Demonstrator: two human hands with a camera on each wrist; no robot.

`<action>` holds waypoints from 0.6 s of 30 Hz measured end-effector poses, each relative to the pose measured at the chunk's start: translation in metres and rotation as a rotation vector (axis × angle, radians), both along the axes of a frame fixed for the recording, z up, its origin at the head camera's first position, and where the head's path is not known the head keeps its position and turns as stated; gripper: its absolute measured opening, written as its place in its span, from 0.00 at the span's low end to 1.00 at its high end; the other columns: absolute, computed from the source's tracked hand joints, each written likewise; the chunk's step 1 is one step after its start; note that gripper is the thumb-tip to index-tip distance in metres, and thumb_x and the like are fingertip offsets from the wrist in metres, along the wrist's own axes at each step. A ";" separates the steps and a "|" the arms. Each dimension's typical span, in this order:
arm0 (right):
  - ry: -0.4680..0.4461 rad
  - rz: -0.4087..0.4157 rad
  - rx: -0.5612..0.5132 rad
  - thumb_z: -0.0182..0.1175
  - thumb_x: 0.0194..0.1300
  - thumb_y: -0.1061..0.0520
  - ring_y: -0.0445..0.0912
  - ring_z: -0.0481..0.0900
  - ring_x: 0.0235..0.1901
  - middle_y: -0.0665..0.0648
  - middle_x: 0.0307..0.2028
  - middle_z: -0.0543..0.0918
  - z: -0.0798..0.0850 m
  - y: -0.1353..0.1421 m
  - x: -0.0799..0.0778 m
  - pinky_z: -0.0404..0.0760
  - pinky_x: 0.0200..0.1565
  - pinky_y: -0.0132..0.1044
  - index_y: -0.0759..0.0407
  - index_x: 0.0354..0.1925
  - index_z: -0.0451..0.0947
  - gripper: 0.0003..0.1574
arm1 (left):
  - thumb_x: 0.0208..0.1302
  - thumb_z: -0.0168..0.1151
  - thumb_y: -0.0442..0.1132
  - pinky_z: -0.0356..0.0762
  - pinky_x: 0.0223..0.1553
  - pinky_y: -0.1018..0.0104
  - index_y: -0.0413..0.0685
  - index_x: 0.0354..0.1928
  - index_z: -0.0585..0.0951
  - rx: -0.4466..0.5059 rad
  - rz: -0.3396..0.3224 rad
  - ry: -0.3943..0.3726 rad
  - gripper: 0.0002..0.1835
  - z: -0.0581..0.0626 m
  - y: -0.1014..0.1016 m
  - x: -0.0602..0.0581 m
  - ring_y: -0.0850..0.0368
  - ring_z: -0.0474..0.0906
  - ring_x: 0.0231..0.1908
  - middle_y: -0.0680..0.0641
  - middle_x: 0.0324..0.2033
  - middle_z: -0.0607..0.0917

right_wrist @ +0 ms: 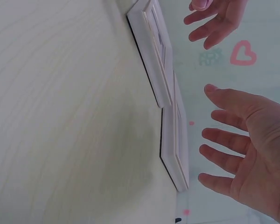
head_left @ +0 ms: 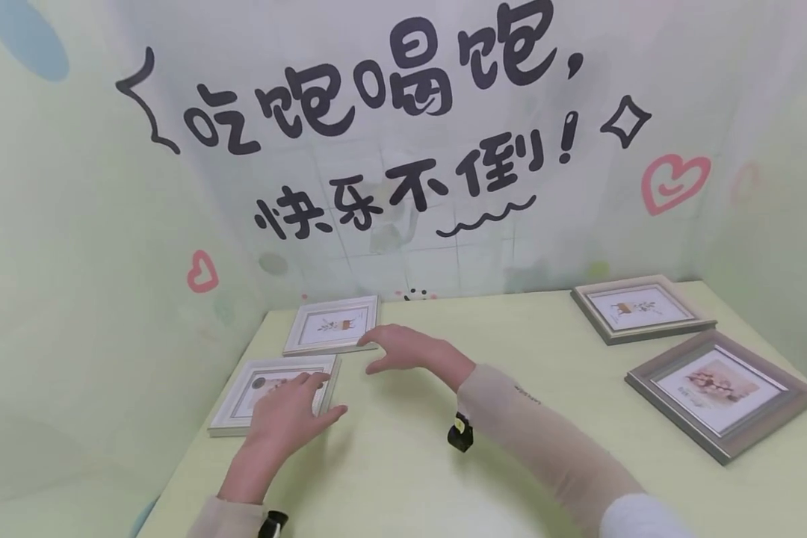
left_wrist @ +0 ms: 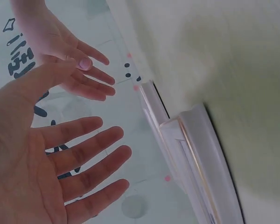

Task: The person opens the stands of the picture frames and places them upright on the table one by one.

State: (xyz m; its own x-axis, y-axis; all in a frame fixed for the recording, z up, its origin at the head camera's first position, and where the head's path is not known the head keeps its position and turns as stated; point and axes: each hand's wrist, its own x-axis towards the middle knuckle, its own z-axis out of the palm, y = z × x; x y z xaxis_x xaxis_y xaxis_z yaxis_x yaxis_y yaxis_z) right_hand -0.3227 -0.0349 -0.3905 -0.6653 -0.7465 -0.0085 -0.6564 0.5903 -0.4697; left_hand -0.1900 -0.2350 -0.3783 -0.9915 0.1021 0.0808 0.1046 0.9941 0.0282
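Observation:
Two white picture frames lie flat at the left of the table. My left hand (head_left: 285, 415) hovers over the nearer white frame (head_left: 227, 420), its fingers spread and hiding part of the picture. Beside the right edge of the farther white frame (head_left: 302, 329) is my right hand (head_left: 403, 347), its fingertips overlapping that edge in the head view. In the left wrist view the left palm (left_wrist: 23, 158) holds nothing and stands apart from the frames. The right hand's fingers (right_wrist: 224, 140) are likewise spread and hold nothing in the right wrist view.
At the right of the pale table (head_left: 498, 359) lie two more picture frames, a beige-grey one (head_left: 595, 317) at the back and a larger grey-brown one (head_left: 740, 448) nearer. A printed curtain-like wall (head_left: 578, 224) with large characters stands behind the table, with similar walls at both sides.

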 end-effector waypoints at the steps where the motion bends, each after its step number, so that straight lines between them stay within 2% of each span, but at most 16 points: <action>1: -0.004 0.006 -0.002 0.65 0.67 0.48 0.48 0.70 0.69 0.54 0.67 0.76 -0.003 -0.005 0.000 0.69 0.71 0.41 0.56 0.67 0.71 0.34 | 0.59 0.65 0.63 0.82 0.42 0.43 0.50 0.61 0.79 0.013 0.007 0.003 0.33 -0.003 -0.003 0.002 0.35 0.81 0.52 0.40 0.57 0.83; 3: -0.014 0.021 -0.016 0.65 0.67 0.48 0.48 0.69 0.69 0.55 0.67 0.75 -0.008 -0.015 0.001 0.68 0.71 0.40 0.57 0.68 0.70 0.35 | 0.60 0.65 0.60 0.83 0.42 0.44 0.50 0.59 0.80 0.039 0.016 0.018 0.30 -0.007 -0.009 0.005 0.37 0.81 0.53 0.42 0.55 0.85; 8: -0.007 0.045 -0.038 0.65 0.67 0.48 0.49 0.69 0.70 0.57 0.68 0.74 -0.016 -0.035 0.000 0.67 0.71 0.38 0.60 0.69 0.68 0.37 | 0.62 0.66 0.55 0.83 0.40 0.50 0.49 0.56 0.81 0.155 0.049 0.024 0.25 -0.012 -0.015 0.008 0.47 0.85 0.48 0.48 0.50 0.87; 13: -0.001 0.012 -0.028 0.65 0.66 0.46 0.48 0.68 0.70 0.57 0.69 0.72 -0.028 -0.047 0.000 0.67 0.71 0.36 0.58 0.70 0.67 0.39 | 0.64 0.65 0.48 0.83 0.43 0.50 0.43 0.55 0.81 0.368 0.106 -0.016 0.21 -0.020 -0.020 0.018 0.47 0.86 0.45 0.45 0.46 0.89; 18: -0.023 0.025 -0.087 0.67 0.64 0.47 0.48 0.69 0.69 0.58 0.68 0.72 -0.038 -0.059 0.001 0.68 0.70 0.36 0.61 0.70 0.65 0.42 | 0.66 0.65 0.46 0.84 0.44 0.54 0.39 0.51 0.82 0.604 0.193 -0.091 0.19 -0.033 -0.026 0.034 0.46 0.86 0.45 0.42 0.45 0.88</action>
